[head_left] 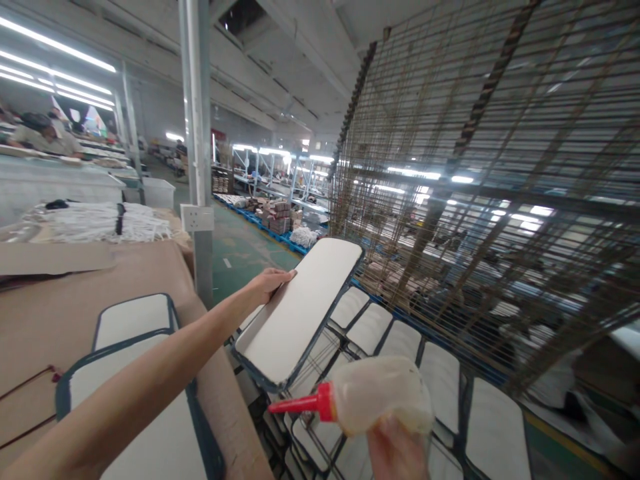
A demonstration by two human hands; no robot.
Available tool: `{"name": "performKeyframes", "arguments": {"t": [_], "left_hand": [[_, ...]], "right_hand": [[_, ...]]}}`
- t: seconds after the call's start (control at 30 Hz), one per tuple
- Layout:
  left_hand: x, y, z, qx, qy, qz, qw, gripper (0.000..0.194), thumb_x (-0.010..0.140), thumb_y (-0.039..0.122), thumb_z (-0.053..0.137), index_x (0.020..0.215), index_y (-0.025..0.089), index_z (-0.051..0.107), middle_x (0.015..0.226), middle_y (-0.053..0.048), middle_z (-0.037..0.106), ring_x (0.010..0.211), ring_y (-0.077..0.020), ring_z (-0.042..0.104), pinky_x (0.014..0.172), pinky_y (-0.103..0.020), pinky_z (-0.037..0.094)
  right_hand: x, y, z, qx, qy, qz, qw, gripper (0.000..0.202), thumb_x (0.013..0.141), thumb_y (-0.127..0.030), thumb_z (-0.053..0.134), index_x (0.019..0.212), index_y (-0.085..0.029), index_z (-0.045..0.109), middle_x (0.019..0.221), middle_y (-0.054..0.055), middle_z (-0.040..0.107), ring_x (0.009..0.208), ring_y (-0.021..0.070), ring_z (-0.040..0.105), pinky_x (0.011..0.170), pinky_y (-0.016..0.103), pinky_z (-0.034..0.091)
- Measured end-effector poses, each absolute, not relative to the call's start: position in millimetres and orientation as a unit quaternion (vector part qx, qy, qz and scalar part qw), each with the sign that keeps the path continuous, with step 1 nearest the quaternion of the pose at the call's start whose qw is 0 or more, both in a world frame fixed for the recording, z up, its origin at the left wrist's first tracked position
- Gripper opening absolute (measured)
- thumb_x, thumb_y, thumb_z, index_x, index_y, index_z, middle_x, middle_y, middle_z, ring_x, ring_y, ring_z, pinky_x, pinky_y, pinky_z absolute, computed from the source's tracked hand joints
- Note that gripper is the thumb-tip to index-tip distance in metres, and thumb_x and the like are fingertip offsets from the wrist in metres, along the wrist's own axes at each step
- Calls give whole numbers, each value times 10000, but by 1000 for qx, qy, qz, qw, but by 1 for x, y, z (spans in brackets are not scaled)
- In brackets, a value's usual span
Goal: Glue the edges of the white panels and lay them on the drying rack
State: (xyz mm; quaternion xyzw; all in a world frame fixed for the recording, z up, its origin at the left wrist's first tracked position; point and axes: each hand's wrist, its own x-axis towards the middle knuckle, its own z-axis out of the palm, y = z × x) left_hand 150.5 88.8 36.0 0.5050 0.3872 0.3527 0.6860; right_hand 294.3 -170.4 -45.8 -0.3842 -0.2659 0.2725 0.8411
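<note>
My left hand [274, 283] grips the left edge of a long white panel with a dark rim [305, 303], thumb on its white face. The panel is tilted and held up above similar pieces on a rack. In my right hand [397, 447] is a cloudy squeeze bottle [383, 393] with a red nozzle [300, 401] pointing left. The nozzle is near the panel's lower end; whether they touch I cannot tell. Part of my right hand is blurred and cut off by the bottom edge.
More dark-rimmed white panels [135, 387] lie on the brown table [40, 333] at left. Several similar panels [440, 380] rest on the wire rack below. A metal post [200, 133] with a socket box rises beyond the table. Tall wire racking [480, 133] leans at right. A person [47, 137] sits far left.
</note>
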Motion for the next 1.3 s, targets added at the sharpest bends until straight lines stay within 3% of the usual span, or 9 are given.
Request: {"name": "performKeyframes", "arguments": {"t": [0.13,0.23,0.4,0.53,0.67,0.87,1.0,1.3], "left_hand": [[155,78,29,524,385,368,665,463,390,472,873,608,146,627,512,-30,670,450,-162,593,442,-249,431],[160,61,22,551,375,361,652,478,409,498,854,634,145,624,508,-14,658,428,-144,574,404,-221,368],[162,39,15,607,334,329,641,423,541,520,792,697,160,633,549,11,656,442,-130,563,412,-210,343],[158,34,17,611,293,308,667,416,595,531,763,743,155,664,642,-19,691,581,-157,618,519,-221,426],[154,26,27,630,228,239,703,388,593,401,804,871,150,704,778,-56,728,680,-192,650,620,-252,476],[155,25,32,625,215,228,715,513,593,340,820,1051,152,689,825,-77,740,693,-209,666,627,-261,495],[155,32,31,614,230,243,715,594,565,313,841,1110,152,667,835,-78,744,676,-199,664,640,-263,505],[154,16,32,636,177,204,723,541,686,312,769,1186,158,632,932,-86,736,732,-206,667,667,-276,518]], "right_hand": [[315,-154,-3,-359,-267,177,877,682,557,-440,825,1185,-301,596,957,47,720,890,272,661,761,439,559],[342,-133,22,-353,-302,107,879,582,569,-360,821,1109,-253,633,924,33,714,901,246,649,891,480,496],[377,-115,11,-373,-314,39,872,600,532,-290,839,1086,-197,629,969,37,693,906,225,629,974,508,425],[390,-118,-3,-378,-303,47,874,600,568,-294,828,1116,-185,610,997,52,684,923,220,621,976,502,423],[392,-123,-4,-366,-270,74,887,609,529,-304,852,1079,-178,622,935,38,693,869,204,629,947,469,452],[365,-141,-31,-380,-269,147,873,656,534,-337,854,1117,-171,604,987,64,698,894,212,638,849,361,512],[345,-156,-54,-387,-353,203,827,652,564,-347,841,1141,-179,591,963,75,698,852,242,649,741,352,548],[408,-134,2,-379,-305,-8,873,641,594,-375,826,1156,-196,574,1042,65,672,924,227,622,877,416,498]]}}
